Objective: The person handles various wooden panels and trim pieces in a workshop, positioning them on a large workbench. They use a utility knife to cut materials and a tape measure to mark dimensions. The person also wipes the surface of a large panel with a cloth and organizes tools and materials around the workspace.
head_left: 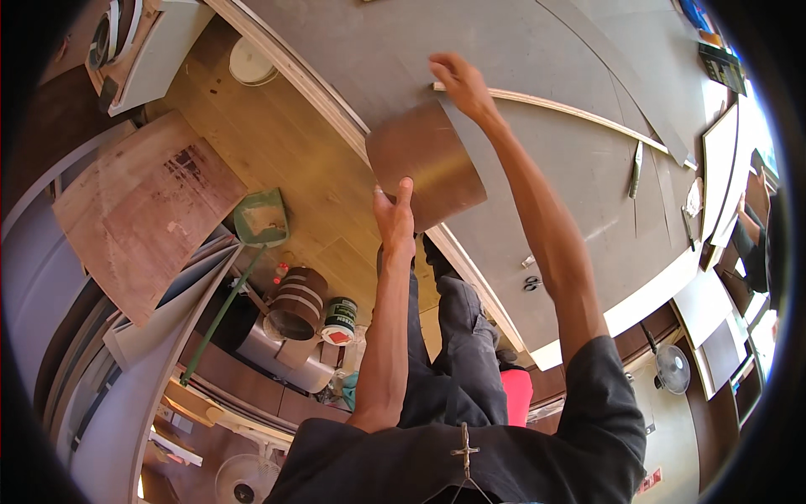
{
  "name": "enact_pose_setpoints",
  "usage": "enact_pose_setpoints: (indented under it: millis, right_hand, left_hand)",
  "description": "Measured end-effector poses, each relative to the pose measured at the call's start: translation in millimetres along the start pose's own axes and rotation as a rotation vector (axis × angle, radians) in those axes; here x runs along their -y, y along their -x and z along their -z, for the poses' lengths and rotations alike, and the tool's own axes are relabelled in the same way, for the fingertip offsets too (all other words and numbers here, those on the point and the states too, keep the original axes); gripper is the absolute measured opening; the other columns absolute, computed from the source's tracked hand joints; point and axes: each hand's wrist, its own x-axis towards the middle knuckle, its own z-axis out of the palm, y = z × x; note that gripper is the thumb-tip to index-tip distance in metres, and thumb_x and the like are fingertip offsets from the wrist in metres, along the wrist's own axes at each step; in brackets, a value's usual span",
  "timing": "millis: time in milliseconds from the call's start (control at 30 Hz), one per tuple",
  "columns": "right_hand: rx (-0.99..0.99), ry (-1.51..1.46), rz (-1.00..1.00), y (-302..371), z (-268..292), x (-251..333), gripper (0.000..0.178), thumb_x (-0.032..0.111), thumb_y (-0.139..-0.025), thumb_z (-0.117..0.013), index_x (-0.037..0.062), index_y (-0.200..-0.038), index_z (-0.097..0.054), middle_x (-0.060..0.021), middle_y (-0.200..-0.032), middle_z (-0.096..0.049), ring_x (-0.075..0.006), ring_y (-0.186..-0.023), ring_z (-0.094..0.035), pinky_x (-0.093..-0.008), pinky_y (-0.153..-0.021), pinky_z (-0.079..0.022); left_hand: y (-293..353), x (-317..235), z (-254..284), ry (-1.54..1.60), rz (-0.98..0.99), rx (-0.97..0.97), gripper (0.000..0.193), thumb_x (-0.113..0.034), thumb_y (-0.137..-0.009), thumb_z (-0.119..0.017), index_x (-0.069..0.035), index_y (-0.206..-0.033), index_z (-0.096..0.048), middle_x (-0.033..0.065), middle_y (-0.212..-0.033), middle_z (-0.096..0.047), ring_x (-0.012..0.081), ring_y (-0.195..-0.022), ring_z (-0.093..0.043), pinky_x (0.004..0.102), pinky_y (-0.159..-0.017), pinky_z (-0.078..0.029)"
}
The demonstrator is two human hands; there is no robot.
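A brown, smooth-sided cylinder [426, 164] is tilted over the near edge of a large grey sheet-topped table [562, 202]. My left hand [395, 220] grips its lower left side, with the thumb on the outside and the other fingers partly hidden. Beyond the cylinder, my right hand [462, 82] is raised over the grey surface, its fingers loosely bent and apart, with nothing visible in them. Close to that hand ends a long thin wooden strip [579, 112], which runs across the tabletop to the right.
A knife-like tool [635, 170] and scissors [531, 284] lie on the tabletop. To the left are a stained wooden board [155, 206], a green dustpan [261, 217], a banded brown drum [295, 301] and a can [340, 317]. Another person's arm [746, 220] shows at far right.
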Motion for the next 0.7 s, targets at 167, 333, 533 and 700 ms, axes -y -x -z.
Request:
enact_pose_setpoints:
  millis: [167, 333, 533, 700]
  right_hand:
    - [0.167, 0.402, -0.055, -63, -62, 6, 0.056, 0.031, -0.082, -0.064, 0.0053, -0.129, -0.045, -0.0157, -0.117, -0.059, -0.0299, -0.112, -0.055, -0.0391, -0.091, -0.045]
    - [0.154, 0.336, -0.319, -84, -87, -3, 0.075, 0.038, -0.073, -0.073, 0.0055, -0.132, -0.040, -0.0144, -0.115, -0.060, -0.0285, -0.108, -0.056, -0.0376, -0.089, -0.045]
    - [0.572, 0.202, -0.285, -96, -72, 15, 0.045, 0.035, -0.079, -0.069, 0.0065, -0.111, -0.058, -0.0122, -0.106, -0.061, -0.0226, -0.102, -0.056, -0.0357, -0.090, -0.042]
    - [0.787, 0.316, -0.031, -72, -30, 67, 0.025, 0.031, -0.082, -0.063, 0.0073, -0.089, -0.059, -0.0045, -0.085, -0.059, -0.0160, -0.084, -0.053, -0.0329, -0.079, -0.042]
  left_hand:
    - [-2, 5, -2, -0.016, -0.012, -0.007, 0.046, -0.018, -0.088, -0.061, 0.006, -0.123, -0.042, 0.0147, -0.118, -0.055, 0.0217, -0.106, -0.052, 0.0329, -0.093, -0.040]
    - [1, 9, 3, 0.097, -0.005, -0.006, 0.045, -0.016, -0.089, -0.062, 0.006, -0.123, -0.042, 0.0133, -0.117, -0.056, 0.0198, -0.105, -0.052, 0.0308, -0.093, -0.039]
    - [3, 4, 5, 0.131, 0.064, -0.022, 0.048, -0.019, -0.088, -0.065, 0.003, -0.124, -0.044, 0.0101, -0.119, -0.055, 0.0178, -0.110, -0.050, 0.0303, -0.097, -0.036]
    - [3, 0, 10, 0.159, -0.026, -0.040, 0.036, -0.015, -0.089, -0.060, 0.005, -0.115, -0.047, 0.0111, -0.108, -0.058, 0.0177, -0.097, -0.054, 0.0294, -0.089, -0.041]
